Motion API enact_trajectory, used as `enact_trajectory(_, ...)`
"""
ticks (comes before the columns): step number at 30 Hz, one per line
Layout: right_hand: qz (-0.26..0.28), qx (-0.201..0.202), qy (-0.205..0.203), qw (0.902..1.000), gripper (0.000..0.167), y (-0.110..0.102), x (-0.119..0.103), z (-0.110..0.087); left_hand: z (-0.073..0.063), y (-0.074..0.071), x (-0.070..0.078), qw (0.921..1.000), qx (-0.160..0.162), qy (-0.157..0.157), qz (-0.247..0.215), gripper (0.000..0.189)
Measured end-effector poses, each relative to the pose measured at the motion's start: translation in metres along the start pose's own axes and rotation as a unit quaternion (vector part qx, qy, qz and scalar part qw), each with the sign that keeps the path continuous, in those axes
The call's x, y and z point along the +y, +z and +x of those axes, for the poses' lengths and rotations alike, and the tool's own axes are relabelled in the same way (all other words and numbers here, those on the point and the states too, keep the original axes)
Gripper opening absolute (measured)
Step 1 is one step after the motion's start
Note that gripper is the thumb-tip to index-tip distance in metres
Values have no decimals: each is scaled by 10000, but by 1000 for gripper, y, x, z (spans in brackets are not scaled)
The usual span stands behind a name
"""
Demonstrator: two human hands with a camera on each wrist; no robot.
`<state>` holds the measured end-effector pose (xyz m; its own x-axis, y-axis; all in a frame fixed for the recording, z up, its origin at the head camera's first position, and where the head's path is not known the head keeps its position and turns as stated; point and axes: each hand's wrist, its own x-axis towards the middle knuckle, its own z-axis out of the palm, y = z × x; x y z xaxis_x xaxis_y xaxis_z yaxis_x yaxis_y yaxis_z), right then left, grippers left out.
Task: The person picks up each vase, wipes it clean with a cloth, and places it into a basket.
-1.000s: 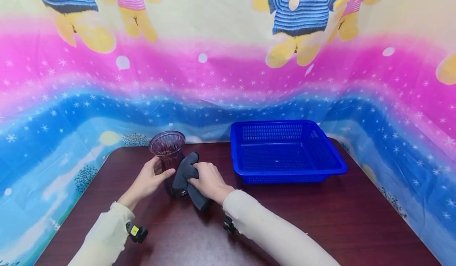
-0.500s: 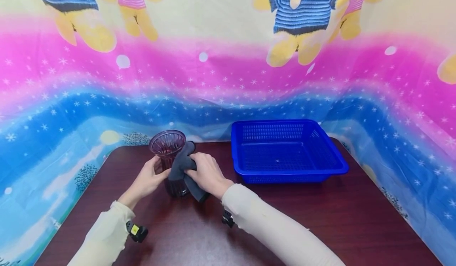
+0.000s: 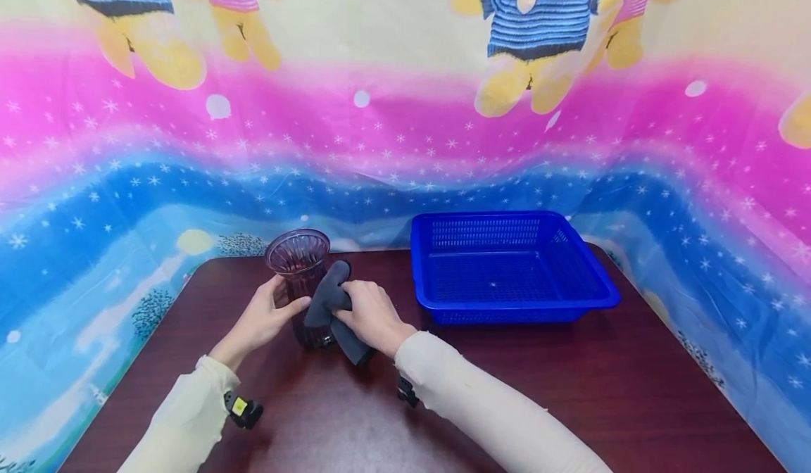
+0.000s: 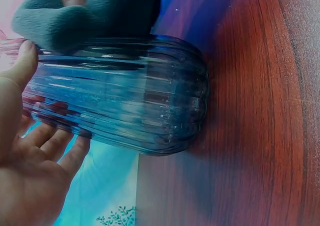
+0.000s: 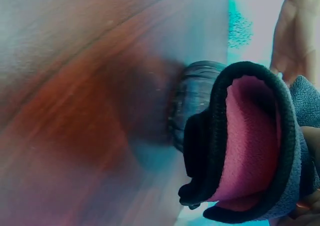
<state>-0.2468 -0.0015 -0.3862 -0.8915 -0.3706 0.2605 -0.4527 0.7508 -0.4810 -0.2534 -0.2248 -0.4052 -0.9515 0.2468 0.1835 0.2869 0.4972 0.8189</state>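
A purple-tinted ribbed glass vase [image 3: 298, 262] with a flared rim stands upright on the dark wood table. My left hand [image 3: 262, 318] grips it around the middle, thumb in front and fingers behind, as the left wrist view shows with the vase [image 4: 125, 96] close up. In my right hand [image 3: 372, 314] is a bunched dark grey cloth [image 3: 328, 300], pinched between thumb and fingers and held against the vase's right side. In the right wrist view the folded cloth [image 5: 250, 146] shows a dark edge and a pinkish inner fold, covering much of the vase.
A blue plastic basket [image 3: 513, 307] with slotted walls sits at the back right of the table [image 3: 355, 417]. Behind the table hangs a printed fabric backdrop [image 3: 380, 135] with bears and snowflakes. Each sleeve carries a small black wrist camera [image 3: 243, 411].
My right hand has slid the cloth up the vase's side, then back down a little. My left hand keeps its grip, and the vase stays in place.
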Motion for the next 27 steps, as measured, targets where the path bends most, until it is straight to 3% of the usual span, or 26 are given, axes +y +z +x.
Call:
enact_trajectory(13, -357, -433, 176, 9983, 23, 22, 15, -10, -1, 0, 2, 10000, 37, -51, -40, 67)
enact_trajectory(19, -201, -782, 410, 9959, 19, 29, 20, -12, -1, 0, 2, 10000, 39, -72, 15, 67)
enact_trajectory(27, -427, -851, 379, 9947, 14, 37, 28, -14, -2, 0, 3, 10000, 63, -24, -34, 66)
